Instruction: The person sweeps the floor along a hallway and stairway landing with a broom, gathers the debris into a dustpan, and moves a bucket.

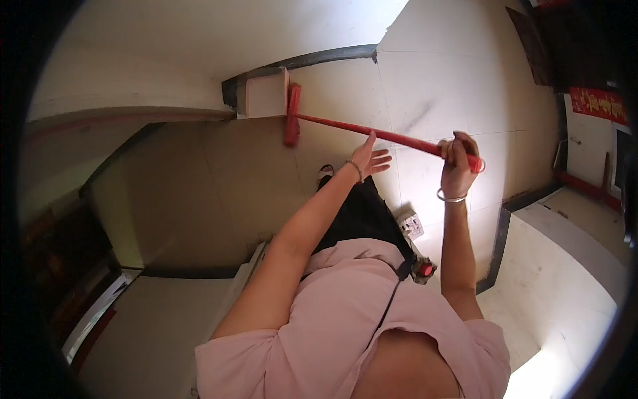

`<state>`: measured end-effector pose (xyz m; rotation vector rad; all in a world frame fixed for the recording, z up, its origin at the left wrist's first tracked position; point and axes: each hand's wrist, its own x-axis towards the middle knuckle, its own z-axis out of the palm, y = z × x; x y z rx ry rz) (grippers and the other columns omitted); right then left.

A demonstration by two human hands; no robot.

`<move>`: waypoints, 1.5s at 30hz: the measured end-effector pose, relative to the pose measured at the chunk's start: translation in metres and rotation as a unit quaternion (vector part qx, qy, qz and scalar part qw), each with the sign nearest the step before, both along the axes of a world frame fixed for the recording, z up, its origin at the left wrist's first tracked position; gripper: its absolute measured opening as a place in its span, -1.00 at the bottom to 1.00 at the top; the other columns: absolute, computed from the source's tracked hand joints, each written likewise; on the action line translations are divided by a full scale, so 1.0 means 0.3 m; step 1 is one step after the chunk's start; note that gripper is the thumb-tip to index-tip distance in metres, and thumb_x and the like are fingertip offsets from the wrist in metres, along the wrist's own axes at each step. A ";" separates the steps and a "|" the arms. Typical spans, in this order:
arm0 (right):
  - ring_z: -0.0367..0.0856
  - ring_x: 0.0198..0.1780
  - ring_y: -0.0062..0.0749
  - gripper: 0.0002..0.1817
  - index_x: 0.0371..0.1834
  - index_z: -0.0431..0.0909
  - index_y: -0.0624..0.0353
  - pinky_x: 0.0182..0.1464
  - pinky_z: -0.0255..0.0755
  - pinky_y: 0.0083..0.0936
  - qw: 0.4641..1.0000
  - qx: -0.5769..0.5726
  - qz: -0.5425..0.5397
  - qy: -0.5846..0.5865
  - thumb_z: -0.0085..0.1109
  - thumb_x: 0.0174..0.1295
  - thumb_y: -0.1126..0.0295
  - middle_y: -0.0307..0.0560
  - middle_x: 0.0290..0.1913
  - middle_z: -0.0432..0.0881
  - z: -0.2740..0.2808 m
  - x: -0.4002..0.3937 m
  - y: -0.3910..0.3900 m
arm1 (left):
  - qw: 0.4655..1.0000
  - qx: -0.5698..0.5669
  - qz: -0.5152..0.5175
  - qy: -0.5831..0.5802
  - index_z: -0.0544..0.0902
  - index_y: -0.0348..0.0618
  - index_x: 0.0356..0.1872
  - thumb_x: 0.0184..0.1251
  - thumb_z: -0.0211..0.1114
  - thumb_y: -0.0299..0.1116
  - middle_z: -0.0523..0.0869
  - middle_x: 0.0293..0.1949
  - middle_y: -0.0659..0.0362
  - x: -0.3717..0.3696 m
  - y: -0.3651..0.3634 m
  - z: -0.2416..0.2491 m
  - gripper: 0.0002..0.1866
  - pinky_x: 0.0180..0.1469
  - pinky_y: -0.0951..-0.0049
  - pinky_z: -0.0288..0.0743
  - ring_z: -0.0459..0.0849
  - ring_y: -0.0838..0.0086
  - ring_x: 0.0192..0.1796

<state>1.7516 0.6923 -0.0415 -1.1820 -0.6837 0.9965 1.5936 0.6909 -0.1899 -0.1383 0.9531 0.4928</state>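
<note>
A red broom [399, 139] slants across the floor in front of me. Its handle end is in my right hand [458, 163], whose fingers are wrapped round it; a silver bangle is on that wrist. My left hand [371, 158], with a beaded bracelet at the wrist, is open below the middle of the handle. Its thumb reaches up to the handle while the other fingers are spread and not wrapped round it. The broom's red head [292, 116] is at floor level, beside a pale open-looking box [266, 95] near the wall corner.
A sandalled foot [325, 174] stands on the tiled floor [458, 100]. Close to my legs are a white slotted object [410, 225] and something with a red cap [425, 270]. Dark skirting [332, 56] edges the walls. A red sign [598, 106] is at the right.
</note>
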 end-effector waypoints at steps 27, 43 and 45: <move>0.28 -0.63 -0.60 -0.88 -0.38 0.42 0.39 -0.54 0.19 -0.68 0.995 -0.082 0.061 0.012 -0.13 0.05 0.61 -0.19 -0.68 0.36 0.125 -0.037 0.104 | 0.990 -0.093 0.074 0.076 0.31 -0.25 -0.58 0.13 -0.02 -0.34 0.40 -0.71 0.09 0.074 0.180 0.092 -0.79 -0.80 0.64 0.22 0.36 0.48 -0.73; 0.33 -0.58 -0.69 -0.84 -0.39 0.46 0.36 -0.55 0.21 -0.78 0.943 -0.056 0.073 -0.320 -0.12 -0.03 0.66 -0.22 -0.58 0.44 0.402 1.112 0.292 | 0.980 -0.081 0.065 -0.169 0.27 -0.17 -0.69 0.10 0.04 -0.37 0.33 -0.78 0.18 1.570 0.440 0.190 -0.76 -0.80 0.67 0.14 0.22 0.58 -0.81; 0.33 -0.57 -0.68 -0.84 -0.39 0.46 0.35 -0.54 0.20 -0.77 0.937 -0.025 0.067 -0.342 -0.11 -0.03 0.68 -0.19 -0.54 0.45 0.409 1.092 0.275 | 0.974 -0.060 0.092 -0.196 0.27 -0.14 -0.73 0.05 0.08 -0.40 0.32 -0.80 0.21 1.590 0.445 0.204 -0.75 -0.81 0.67 0.17 0.27 0.57 -0.79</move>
